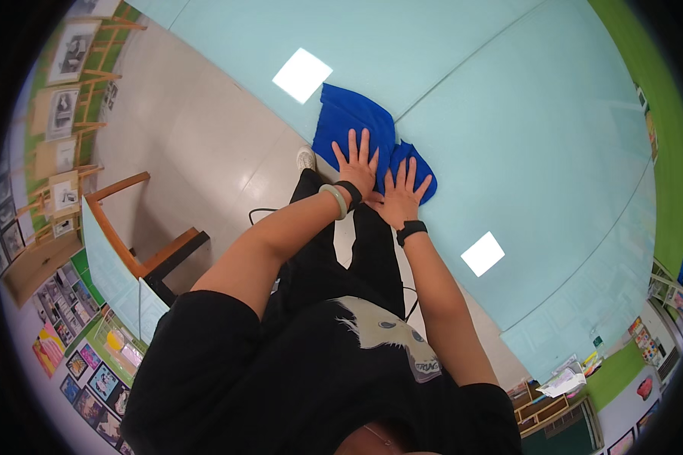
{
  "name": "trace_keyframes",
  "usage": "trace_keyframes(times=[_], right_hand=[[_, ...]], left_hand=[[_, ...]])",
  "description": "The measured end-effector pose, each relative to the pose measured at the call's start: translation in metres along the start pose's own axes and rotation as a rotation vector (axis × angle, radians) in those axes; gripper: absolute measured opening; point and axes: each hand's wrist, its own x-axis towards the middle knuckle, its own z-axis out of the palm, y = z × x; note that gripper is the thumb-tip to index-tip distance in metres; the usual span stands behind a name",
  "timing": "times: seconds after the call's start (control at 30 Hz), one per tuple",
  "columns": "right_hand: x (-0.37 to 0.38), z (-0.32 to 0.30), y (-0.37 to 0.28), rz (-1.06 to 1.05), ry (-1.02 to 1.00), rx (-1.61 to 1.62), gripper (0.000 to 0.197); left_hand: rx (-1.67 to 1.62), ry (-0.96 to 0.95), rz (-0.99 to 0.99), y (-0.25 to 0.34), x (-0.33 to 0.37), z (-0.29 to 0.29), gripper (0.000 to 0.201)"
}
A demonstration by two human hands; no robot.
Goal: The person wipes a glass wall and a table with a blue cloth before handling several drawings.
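Observation:
A blue cloth point(350, 114) lies on the pale blue-green tabletop point(501, 144), at the edge nearest me. It is rumpled, with a fold running down between my hands and a smaller rounded part on the right. My left hand point(358, 168) rests flat on the cloth's larger left part, fingers spread. Just right of it, my right hand point(402, 196) lies on the smaller part, its fingers also spread. The two hands are close together near the wrists. Neither is gripping the cloth; what lies under the palms is hidden.
Seams cross the tabletop, and two bright light reflections show on it. Papers and small items point(565, 378) sit at its lower right end. A wooden-framed chair or table point(140, 227) stands at left on the pale floor. Easels with pictures point(64, 114) line the far left wall.

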Motion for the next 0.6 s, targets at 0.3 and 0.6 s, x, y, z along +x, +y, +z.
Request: trace_keyframes(times=[0.3,0.6], right_hand=[[-0.089,0.002,0.071,0.175,0.036,0.013,0.088],[-0.130,0.014,0.091,0.481,0.088,-0.006,0.092]], left_hand=[[-0.011,0.020,0.284,0.102,-0.005,-0.008,0.116],[-0.029,0.071,0.715,0.137,0.025,-0.027,0.108]])
